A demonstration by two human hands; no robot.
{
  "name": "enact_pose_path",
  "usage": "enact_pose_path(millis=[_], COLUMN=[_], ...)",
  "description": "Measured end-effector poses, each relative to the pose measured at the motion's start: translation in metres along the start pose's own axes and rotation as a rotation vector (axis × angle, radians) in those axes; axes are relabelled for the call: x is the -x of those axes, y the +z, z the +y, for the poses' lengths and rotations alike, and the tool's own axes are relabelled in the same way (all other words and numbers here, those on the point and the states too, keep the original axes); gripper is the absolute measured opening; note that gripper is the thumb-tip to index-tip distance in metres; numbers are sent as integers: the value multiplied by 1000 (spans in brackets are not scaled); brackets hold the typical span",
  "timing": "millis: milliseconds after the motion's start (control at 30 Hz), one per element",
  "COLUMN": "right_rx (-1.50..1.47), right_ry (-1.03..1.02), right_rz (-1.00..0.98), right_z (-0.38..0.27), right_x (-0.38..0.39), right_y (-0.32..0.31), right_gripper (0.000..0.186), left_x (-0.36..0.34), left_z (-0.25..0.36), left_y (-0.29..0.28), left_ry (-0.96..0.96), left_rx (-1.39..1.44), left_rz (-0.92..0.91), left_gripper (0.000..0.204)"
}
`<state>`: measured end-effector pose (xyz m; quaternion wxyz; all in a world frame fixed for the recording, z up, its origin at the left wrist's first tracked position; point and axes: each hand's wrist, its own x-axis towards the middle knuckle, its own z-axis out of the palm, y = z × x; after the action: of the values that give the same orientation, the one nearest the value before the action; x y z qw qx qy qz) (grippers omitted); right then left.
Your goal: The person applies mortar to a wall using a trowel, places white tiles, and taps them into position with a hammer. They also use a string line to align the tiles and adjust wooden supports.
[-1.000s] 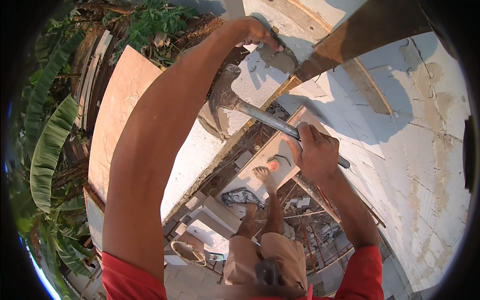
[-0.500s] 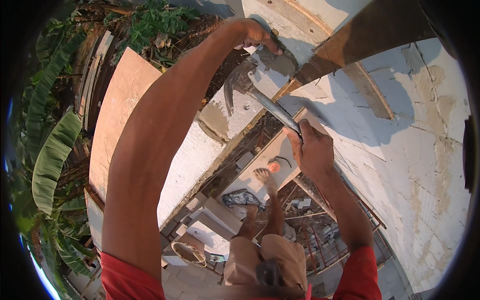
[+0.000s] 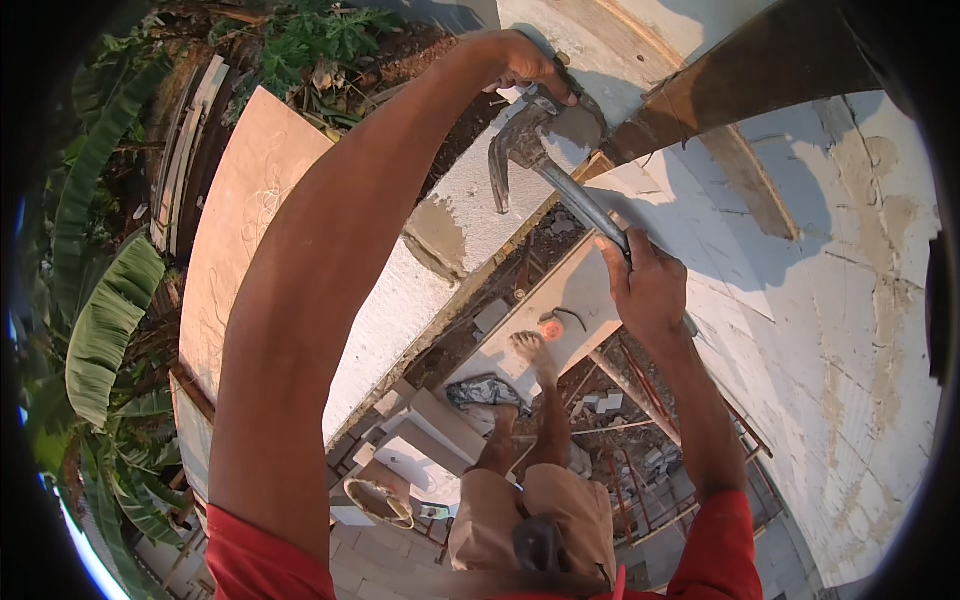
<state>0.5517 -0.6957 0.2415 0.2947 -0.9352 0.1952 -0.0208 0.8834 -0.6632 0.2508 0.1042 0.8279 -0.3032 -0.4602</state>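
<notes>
My right hand (image 3: 652,290) is wrapped round the handle of a claw hammer (image 3: 585,205). The hammer's metal head, claw curving down, hangs over the top of the white block wall (image 3: 385,340), close to my left hand. My left hand (image 3: 528,65) is at the far end of that wall top, fingers bent and pressed together; whatever they pinch is too small or hidden to make out. Below its fingertips lies a patch of grey mortar (image 3: 578,126), partly behind the hammer head. Another mortar patch (image 3: 440,230) marks a joint nearer to me.
A dark wooden beam (image 3: 740,85) slants in beside my left hand. A tall white block wall (image 3: 830,330) rises on the right. Below, my bare feet are by a plank (image 3: 590,285) with an orange round object (image 3: 551,330). A bucket (image 3: 378,503) and blocks stand lower; banana leaves (image 3: 110,330) grow left.
The hammer and my right hand have moved up and slightly right, bringing the hammer head nearer my left hand. My left hand has shifted slightly right in the picture.
</notes>
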Motion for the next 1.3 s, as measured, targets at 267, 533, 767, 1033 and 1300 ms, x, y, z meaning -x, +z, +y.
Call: enact_pose_path(millis=[267, 533, 767, 1033, 1300], right_rx=[75, -171, -148, -95, -98], right_ry=[-153, -135, -82, 177, 158], right_rz=[110, -5, -17, -221, -185], right_z=[-4, 0, 24, 32, 34], right_x=[-9, 46, 101, 149, 157], right_y=[-4, -8, -19, -24, -33], right_gripper=[36, 24, 21, 30, 29], left_x=[6, 6, 62, 66, 66], left_z=[0, -7, -25, -17, -9], left_y=[-6, 11, 57, 72, 68], left_ry=[128, 148, 269, 292, 261], left_rx=[-20, -138, -26, 130, 109], left_rz=[31, 335, 566, 631, 667], left_gripper=[75, 60, 31, 21, 23])
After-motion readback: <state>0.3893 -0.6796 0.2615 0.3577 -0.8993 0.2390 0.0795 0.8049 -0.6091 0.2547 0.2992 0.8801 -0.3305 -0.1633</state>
